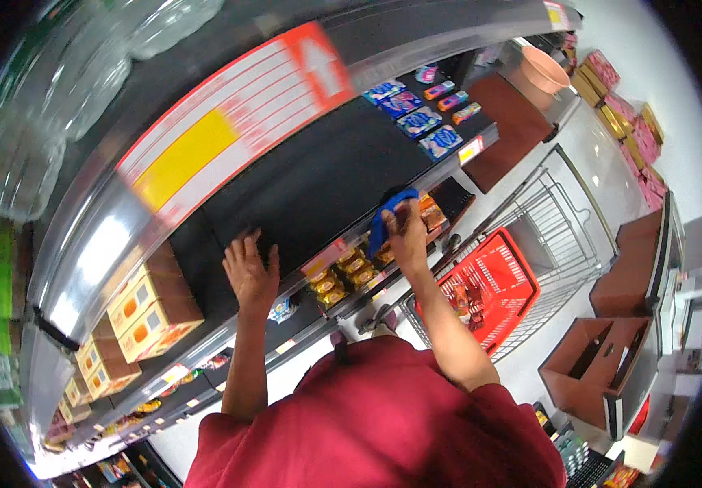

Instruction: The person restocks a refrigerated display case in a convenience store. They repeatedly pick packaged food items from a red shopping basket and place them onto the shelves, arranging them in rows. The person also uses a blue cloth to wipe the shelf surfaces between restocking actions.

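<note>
My right hand (410,236) grips a blue cloth (380,230) at the front edge of a black store shelf (302,183). To the left, my left hand (248,273) is held over the same shelf, fingers spread and holding nothing. Whether its fingertips touch the surface I cannot tell. Cream and brown boxes (149,305) stand on the shelf left of that hand. Toward the far right end lie several blue packets (418,121), beside small bright packs (453,100).
A large price label (235,122) hangs on the upper shelf's edge. Gold-wrapped packs (327,287) sit on a lower shelf. At right, a wire shopping cart (564,207) carries a red basket (509,268). Brown cabinets (607,360) stand beyond, and an orange basin (544,68) is farther back.
</note>
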{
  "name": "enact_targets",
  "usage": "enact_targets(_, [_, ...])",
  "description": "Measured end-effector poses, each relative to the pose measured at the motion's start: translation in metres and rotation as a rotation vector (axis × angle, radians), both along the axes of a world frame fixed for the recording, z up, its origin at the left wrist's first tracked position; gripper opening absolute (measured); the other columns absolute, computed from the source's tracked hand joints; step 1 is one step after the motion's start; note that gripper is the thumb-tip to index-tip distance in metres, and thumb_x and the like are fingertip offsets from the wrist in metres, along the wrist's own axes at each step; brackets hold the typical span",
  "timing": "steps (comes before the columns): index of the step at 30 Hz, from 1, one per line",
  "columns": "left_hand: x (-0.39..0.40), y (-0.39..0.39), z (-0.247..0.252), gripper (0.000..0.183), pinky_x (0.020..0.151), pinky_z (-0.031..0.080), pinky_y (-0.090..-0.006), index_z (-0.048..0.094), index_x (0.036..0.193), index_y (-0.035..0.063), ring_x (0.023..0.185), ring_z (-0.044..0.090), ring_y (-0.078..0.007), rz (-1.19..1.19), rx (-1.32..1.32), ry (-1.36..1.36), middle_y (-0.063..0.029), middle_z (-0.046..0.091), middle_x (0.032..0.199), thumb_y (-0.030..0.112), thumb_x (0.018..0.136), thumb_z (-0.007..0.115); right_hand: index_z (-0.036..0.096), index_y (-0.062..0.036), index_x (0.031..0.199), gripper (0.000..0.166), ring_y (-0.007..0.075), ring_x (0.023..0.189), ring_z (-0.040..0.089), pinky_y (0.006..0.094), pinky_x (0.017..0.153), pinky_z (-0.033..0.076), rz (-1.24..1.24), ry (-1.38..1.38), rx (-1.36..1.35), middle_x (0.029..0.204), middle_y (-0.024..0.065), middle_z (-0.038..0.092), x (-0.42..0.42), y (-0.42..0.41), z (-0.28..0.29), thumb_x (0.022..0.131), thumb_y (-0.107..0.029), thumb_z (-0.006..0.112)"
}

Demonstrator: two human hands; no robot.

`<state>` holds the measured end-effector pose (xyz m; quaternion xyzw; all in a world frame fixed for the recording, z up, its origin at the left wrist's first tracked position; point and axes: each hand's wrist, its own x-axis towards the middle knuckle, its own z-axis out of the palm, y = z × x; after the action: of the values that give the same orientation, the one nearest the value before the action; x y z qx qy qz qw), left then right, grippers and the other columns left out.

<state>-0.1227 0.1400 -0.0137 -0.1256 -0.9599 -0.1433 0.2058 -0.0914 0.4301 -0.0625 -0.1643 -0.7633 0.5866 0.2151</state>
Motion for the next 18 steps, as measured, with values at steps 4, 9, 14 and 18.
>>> enact_targets(4, [-0.001,-0.003,0.003,0.041,0.090,0.043,-0.0463,0.059,0.124,0.0087,0.111,0.055,-0.0348,-0.050,0.042,0.006,-0.0124,0.059,0.125,0.019,0.087,0.072,0.051,-0.0061,0.097,0.021,0.0144,0.066,0.056,0.0330,0.062,0.047,0.032,0.033,0.107,0.073,0.0042,0.057,0.017,-0.060,-0.005,0.095,-0.013,0.070])
enact_targets(9, [0.007,-0.018,0.004,0.036,0.092,0.044,-0.0454,0.060,0.122,0.0065,0.111,0.056,-0.0350,-0.142,0.140,0.019,-0.0136,0.060,0.124,0.016,0.089,0.070,0.051,-0.0056,0.097,0.022,0.0184,0.065,0.058,0.0335,0.062,0.048,0.185,0.071,0.051,0.073,0.0074,0.057,0.037,-0.113,0.010,0.091,-0.009,0.073])
enact_targets(14, [0.053,-0.029,0.027,0.034,0.094,0.041,-0.0461,0.061,0.122,0.0055,0.112,0.055,-0.0355,-0.139,0.267,0.085,-0.0144,0.059,0.128,0.009,0.089,0.068,0.051,-0.0058,0.099,0.027,0.0270,0.069,0.062,0.0360,0.062,0.049,0.264,0.205,0.349,0.080,0.0112,0.058,0.048,-0.152,0.008,0.087,-0.007,0.076])
enact_targets(18, [0.098,-0.053,0.018,0.037,0.099,0.038,-0.0477,0.062,0.122,0.0052,0.120,0.053,-0.0354,-0.103,0.315,0.139,-0.0141,0.059,0.129,0.005,0.086,0.067,0.051,-0.0052,0.100,0.028,0.0330,0.072,0.064,0.0399,0.064,0.050,0.402,0.224,0.348,0.083,0.0134,0.060,0.054,-0.185,0.002,0.087,-0.008,0.075])
